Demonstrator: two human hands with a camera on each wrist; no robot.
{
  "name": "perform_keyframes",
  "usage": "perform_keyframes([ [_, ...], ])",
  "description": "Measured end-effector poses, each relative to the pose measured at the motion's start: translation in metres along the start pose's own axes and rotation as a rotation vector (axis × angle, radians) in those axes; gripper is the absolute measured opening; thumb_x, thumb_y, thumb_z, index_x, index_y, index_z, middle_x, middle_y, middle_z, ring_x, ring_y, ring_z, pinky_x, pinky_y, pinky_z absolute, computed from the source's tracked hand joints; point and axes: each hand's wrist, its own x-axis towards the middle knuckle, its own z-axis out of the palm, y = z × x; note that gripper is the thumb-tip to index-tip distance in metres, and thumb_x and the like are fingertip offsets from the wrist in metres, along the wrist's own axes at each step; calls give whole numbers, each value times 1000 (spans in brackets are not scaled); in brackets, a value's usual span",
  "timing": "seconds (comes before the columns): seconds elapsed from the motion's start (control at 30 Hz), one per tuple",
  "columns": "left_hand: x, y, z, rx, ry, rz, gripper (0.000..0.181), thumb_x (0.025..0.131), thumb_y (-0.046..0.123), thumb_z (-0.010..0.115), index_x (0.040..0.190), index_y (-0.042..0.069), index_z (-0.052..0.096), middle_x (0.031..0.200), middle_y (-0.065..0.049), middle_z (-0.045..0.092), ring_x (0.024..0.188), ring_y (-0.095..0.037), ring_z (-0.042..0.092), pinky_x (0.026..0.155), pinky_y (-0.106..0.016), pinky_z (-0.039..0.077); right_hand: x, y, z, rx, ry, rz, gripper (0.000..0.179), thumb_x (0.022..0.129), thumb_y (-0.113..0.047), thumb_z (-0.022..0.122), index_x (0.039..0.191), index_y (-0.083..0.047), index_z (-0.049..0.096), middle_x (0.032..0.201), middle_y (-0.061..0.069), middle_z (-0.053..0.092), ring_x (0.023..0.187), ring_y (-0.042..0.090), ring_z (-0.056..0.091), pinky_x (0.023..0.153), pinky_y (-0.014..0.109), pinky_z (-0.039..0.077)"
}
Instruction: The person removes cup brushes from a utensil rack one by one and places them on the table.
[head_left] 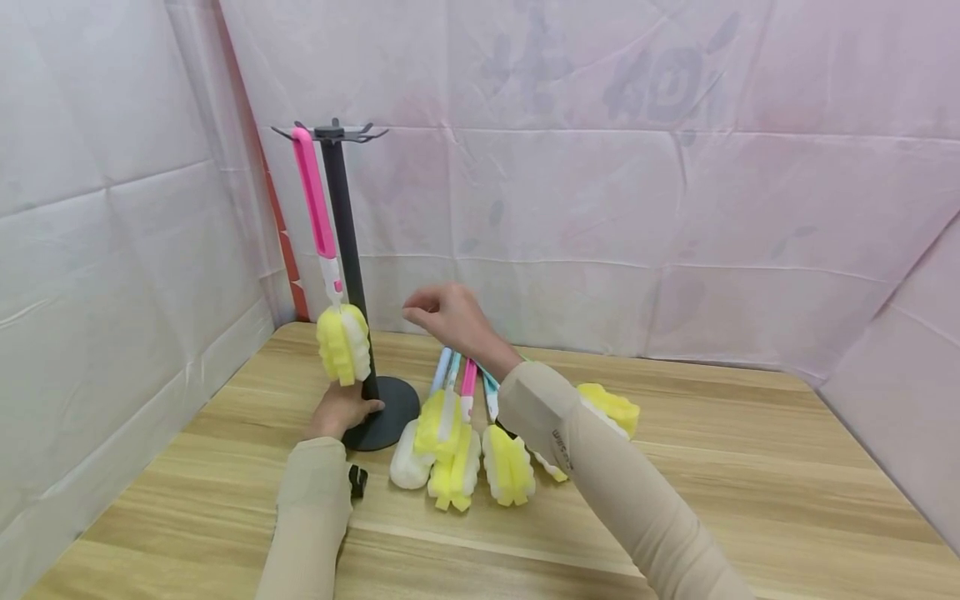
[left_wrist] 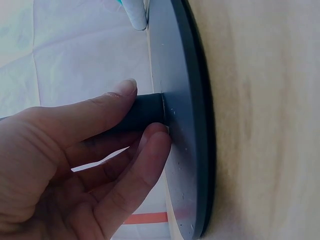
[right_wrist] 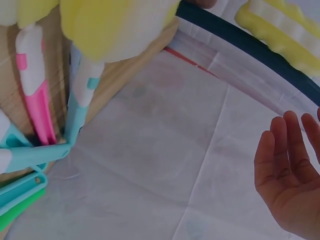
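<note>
A black hook stand point(head_left: 343, 221) rises from a round base point(head_left: 395, 410) on the left of the table. My left hand point(head_left: 341, 410) holds its pole just above the base; the left wrist view shows thumb and fingers round the pole point(left_wrist: 145, 110). From a hook at the top left hangs a sponge bottle brush point(head_left: 315, 196) with a pink handle and a yellow and white head. My right hand point(head_left: 453, 317) is in the air right of the pole, holding nothing. Its fingers point(right_wrist: 296, 145) are loosely bent in the right wrist view.
Several sponge brushes point(head_left: 510, 467) lie in a bunch right of the base, with blue, teal, pink and green handles. One has an all-white head point(head_left: 411, 458). Another yellow head point(head_left: 611, 404) lies beyond my right forearm. White cloth point(head_left: 562, 208) hangs behind the wooden table point(head_left: 750, 483).
</note>
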Motion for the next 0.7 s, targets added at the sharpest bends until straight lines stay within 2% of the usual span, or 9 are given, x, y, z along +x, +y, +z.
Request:
perform_keyframes([
  [0.2,0,0,-1,-21,-8,-16,74,93,9,75,148,-12,30,143,-39,39,130,-51,46,110,-56,36,4,-8,1,32,-12,-35,19,100,-15,65,111,-4,76,109,7,73,95,20,66,81,31,53],
  [0.43,1,-1,-2,-5,-6,-13,72,93,10,75,147,-12,32,139,-40,42,122,-49,52,108,-55,38,9,-14,2,78,-27,-51,20,101,-14,64,113,-3,75,107,7,73,89,20,67,78,28,53],
  [0.7,0,0,-1,-13,-20,-15,70,93,10,74,147,-11,33,138,-38,43,120,-48,54,107,-54,39,14,-24,6,130,-65,-75,23,100,-11,63,119,1,72,115,13,72,87,20,70,77,26,55],
])
